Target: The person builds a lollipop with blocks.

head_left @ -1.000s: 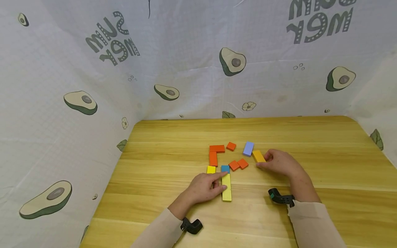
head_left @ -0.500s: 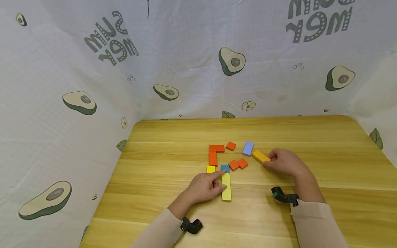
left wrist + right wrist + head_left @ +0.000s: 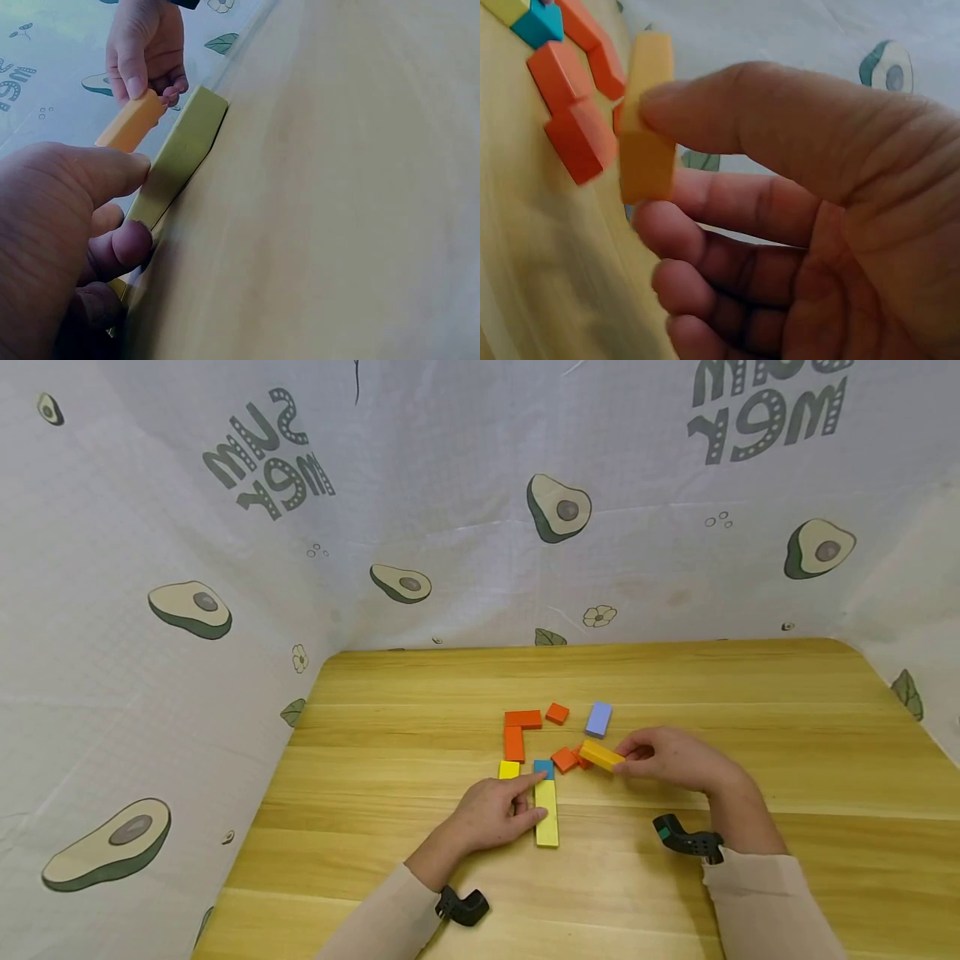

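Note:
In the head view, my left hand [image 3: 487, 814] rests over a long pale-yellow block [image 3: 547, 831], its thumb touching that block. The straight index fingertip lies on a small blue block [image 3: 542, 765] joined end to end with it. A brighter yellow block [image 3: 509, 769] is partly hidden behind this hand. My right hand [image 3: 678, 760] pinches one end of a golden-yellow block [image 3: 600, 755] between thumb and fingers. That block overlaps one of two small orange-red blocks [image 3: 564, 760]; in the right wrist view, the held block [image 3: 647, 157] stands apart from them.
Two longer orange-red blocks [image 3: 514, 743] form a corner further back. Beside them lie a small orange-red block [image 3: 557, 713] and a lavender block [image 3: 598, 720]. The wooden table [image 3: 420, 693] ends at a printed white curtain [image 3: 465, 510].
My right hand first slid and turned the golden-yellow block to the right, then brought it left over the small orange-red blocks. My left hand has stayed put.

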`<state>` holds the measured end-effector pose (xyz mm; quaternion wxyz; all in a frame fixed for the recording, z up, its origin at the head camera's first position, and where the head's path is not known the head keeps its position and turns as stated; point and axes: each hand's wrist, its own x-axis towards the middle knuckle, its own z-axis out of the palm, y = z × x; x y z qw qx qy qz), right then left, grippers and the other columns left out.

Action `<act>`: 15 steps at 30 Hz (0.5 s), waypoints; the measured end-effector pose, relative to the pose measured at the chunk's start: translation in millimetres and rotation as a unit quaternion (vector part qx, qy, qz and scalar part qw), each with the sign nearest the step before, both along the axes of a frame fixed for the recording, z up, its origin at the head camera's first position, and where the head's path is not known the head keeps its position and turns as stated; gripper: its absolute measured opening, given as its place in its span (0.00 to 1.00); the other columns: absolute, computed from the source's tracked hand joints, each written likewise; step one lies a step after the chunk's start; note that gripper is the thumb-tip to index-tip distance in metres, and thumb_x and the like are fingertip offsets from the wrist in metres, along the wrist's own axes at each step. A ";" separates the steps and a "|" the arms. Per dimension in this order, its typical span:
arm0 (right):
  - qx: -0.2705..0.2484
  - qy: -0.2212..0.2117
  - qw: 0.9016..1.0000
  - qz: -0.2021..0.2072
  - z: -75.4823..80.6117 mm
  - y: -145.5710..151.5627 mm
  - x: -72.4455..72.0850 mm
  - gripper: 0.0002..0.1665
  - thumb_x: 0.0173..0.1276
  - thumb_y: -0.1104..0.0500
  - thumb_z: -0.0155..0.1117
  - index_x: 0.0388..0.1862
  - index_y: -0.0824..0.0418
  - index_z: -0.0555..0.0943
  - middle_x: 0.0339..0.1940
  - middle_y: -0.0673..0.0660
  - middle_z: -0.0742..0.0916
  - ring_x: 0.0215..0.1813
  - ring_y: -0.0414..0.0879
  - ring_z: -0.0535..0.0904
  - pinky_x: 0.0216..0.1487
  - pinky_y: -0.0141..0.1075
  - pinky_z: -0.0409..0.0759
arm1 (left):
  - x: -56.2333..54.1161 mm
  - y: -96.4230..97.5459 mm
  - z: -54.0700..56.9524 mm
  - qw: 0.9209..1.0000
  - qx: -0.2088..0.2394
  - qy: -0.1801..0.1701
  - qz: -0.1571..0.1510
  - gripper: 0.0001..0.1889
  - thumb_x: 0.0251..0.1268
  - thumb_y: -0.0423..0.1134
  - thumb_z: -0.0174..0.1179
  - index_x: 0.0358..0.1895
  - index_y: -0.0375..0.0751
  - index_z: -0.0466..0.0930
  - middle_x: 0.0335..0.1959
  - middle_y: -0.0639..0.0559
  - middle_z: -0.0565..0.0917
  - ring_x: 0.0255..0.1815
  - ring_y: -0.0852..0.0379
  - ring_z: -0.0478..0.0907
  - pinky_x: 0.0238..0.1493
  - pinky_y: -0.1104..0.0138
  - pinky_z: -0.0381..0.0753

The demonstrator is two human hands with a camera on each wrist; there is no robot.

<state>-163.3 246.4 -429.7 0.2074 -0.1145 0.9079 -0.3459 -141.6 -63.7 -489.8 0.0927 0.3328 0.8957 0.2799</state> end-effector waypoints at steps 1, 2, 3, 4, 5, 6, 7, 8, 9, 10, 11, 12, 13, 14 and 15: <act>-0.004 -0.006 1.000 0.010 -0.4 -3.3 0.4 0.18 0.67 0.48 0.72 0.47 0.60 0.85 0.38 0.52 0.85 0.38 0.45 0.75 0.40 0.37 0.75 | 0.0 -0.1 0.0 1.000 0.000 -0.001 0.000 0.28 0.73 0.53 0.60 0.73 0.51 0.74 0.24 0.68 0.75 0.21 0.73 0.66 0.29 0.77 0.65; -0.007 -0.013 1.000 0.019 -0.9 -6.9 0.9 0.18 0.67 0.48 0.72 0.46 0.60 0.85 0.38 0.51 0.85 0.38 0.45 0.75 0.40 0.36 0.75 | -0.1 -0.2 -0.1 1.000 0.000 -0.001 0.000 0.28 0.73 0.53 0.60 0.73 0.51 0.74 0.24 0.68 0.75 0.21 0.73 0.66 0.29 0.77 0.65; -0.011 -0.019 0.999 0.028 -1.4 -10.4 1.3 0.17 0.67 0.49 0.72 0.46 0.59 0.85 0.38 0.51 0.85 0.38 0.45 0.75 0.40 0.36 0.75 | -0.1 -0.3 -0.2 1.000 0.000 -0.002 -0.001 0.28 0.73 0.53 0.60 0.73 0.51 0.74 0.24 0.68 0.75 0.21 0.73 0.67 0.29 0.77 0.65; -0.012 -0.024 0.999 0.038 -2.0 -13.9 1.6 0.16 0.66 0.50 0.73 0.45 0.59 0.86 0.37 0.51 0.85 0.38 0.45 0.75 0.40 0.36 0.75 | -0.1 -0.3 -0.3 1.000 -0.001 -0.002 -0.001 0.28 0.73 0.54 0.60 0.73 0.51 0.74 0.24 0.68 0.75 0.21 0.73 0.67 0.29 0.77 0.65; -0.012 -0.027 0.998 0.048 -2.5 -17.4 2.1 0.16 0.66 0.50 0.72 0.45 0.59 0.86 0.37 0.50 0.85 0.38 0.44 0.75 0.40 0.35 0.76 | -0.2 -0.3 -0.3 1.000 -0.001 -0.002 0.000 0.28 0.73 0.54 0.60 0.73 0.52 0.74 0.24 0.67 0.76 0.21 0.73 0.67 0.29 0.77 0.65; -0.011 -0.031 0.998 0.056 -3.3 -20.8 2.4 0.15 0.66 0.51 0.72 0.45 0.59 0.86 0.36 0.50 0.85 0.37 0.44 0.75 0.40 0.35 0.76 | -0.4 -0.3 -0.4 1.000 -0.001 -0.002 0.000 0.28 0.73 0.54 0.60 0.73 0.52 0.74 0.24 0.68 0.75 0.21 0.73 0.67 0.29 0.77 0.65; -0.008 -0.033 0.997 0.063 -3.9 -24.0 2.8 0.14 0.66 0.51 0.72 0.44 0.58 0.86 0.36 0.50 0.85 0.37 0.44 0.75 0.39 0.35 0.75 | -0.4 -0.3 -0.4 1.000 -0.002 -0.002 -0.001 0.28 0.73 0.54 0.60 0.73 0.52 0.73 0.24 0.68 0.76 0.21 0.73 0.67 0.29 0.77 0.65; -0.005 -0.033 0.997 0.069 -4.5 -26.9 3.1 0.13 0.66 0.51 0.73 0.44 0.58 0.86 0.36 0.49 0.85 0.37 0.44 0.75 0.39 0.35 0.75 | -0.4 -0.2 -0.5 1.000 -0.001 -0.003 -0.001 0.28 0.73 0.54 0.60 0.73 0.52 0.73 0.24 0.67 0.76 0.21 0.73 0.67 0.29 0.77 0.65; -0.002 -0.032 0.997 0.076 -5.3 -29.2 3.5 0.13 0.66 0.51 0.72 0.43 0.58 0.87 0.35 0.49 0.85 0.36 0.44 0.75 0.39 0.35 0.75 | -0.5 -0.1 -0.5 1.000 -0.001 -0.004 -0.001 0.28 0.73 0.54 0.60 0.73 0.52 0.73 0.24 0.67 0.76 0.21 0.73 0.67 0.29 0.77 0.65; 0.001 -0.031 0.996 0.081 -6.3 -31.3 3.6 0.12 0.66 0.52 0.72 0.43 0.58 0.87 0.35 0.49 0.84 0.36 0.43 0.75 0.38 0.35 0.75 | -0.6 0.0 -0.7 1.000 -0.001 -0.004 -0.002 0.28 0.73 0.54 0.60 0.73 0.52 0.73 0.24 0.67 0.76 0.21 0.73 0.67 0.29 0.77 0.65; 0.005 -0.029 0.996 0.083 -7.3 -32.9 3.8 0.12 0.66 0.52 0.72 0.43 0.58 0.87 0.35 0.49 0.84 0.36 0.43 0.75 0.38 0.35 0.74 | -0.8 0.0 -0.9 1.000 0.000 -0.004 -0.002 0.28 0.73 0.54 0.60 0.73 0.52 0.73 0.24 0.67 0.76 0.21 0.73 0.67 0.29 0.77 0.65; 0.009 -0.029 0.996 0.080 -8.4 -34.3 3.8 0.12 0.66 0.52 0.73 0.42 0.57 0.87 0.34 0.49 0.84 0.35 0.43 0.74 0.38 0.35 0.74 | -0.9 0.1 -1.0 1.000 0.000 -0.004 -0.003 0.28 0.73 0.54 0.60 0.73 0.52 0.73 0.24 0.67 0.76 0.21 0.73 0.67 0.29 0.77 0.65; 0.010 -0.027 0.996 0.079 -9.4 -35.2 3.8 0.12 0.66 0.52 0.73 0.43 0.58 0.87 0.34 0.49 0.84 0.35 0.43 0.74 0.38 0.35 0.74 | -0.9 0.1 -1.1 1.000 0.000 -0.004 -0.003 0.28 0.73 0.53 0.60 0.73 0.52 0.73 0.24 0.67 0.76 0.21 0.73 0.67 0.29 0.77 0.65; 0.011 -0.024 0.997 0.079 -10.7 -35.8 3.6 0.12 0.66 0.53 0.72 0.43 0.58 0.86 0.34 0.50 0.84 0.35 0.43 0.74 0.38 0.35 0.74 | -1.0 0.1 -1.3 1.000 -0.001 -0.004 -0.003 0.28 0.73 0.53 0.60 0.73 0.52 0.73 0.24 0.67 0.76 0.21 0.73 0.67 0.29 0.77 0.65; 0.011 -0.023 0.997 0.076 -11.7 -36.4 3.4 0.12 0.66 0.53 0.72 0.43 0.59 0.86 0.34 0.50 0.83 0.35 0.43 0.74 0.38 0.35 0.74 | -1.0 0.0 -1.6 1.000 -0.001 -0.003 -0.002 0.28 0.73 0.53 0.60 0.73 0.52 0.73 0.24 0.67 0.76 0.21 0.73 0.67 0.29 0.77 0.65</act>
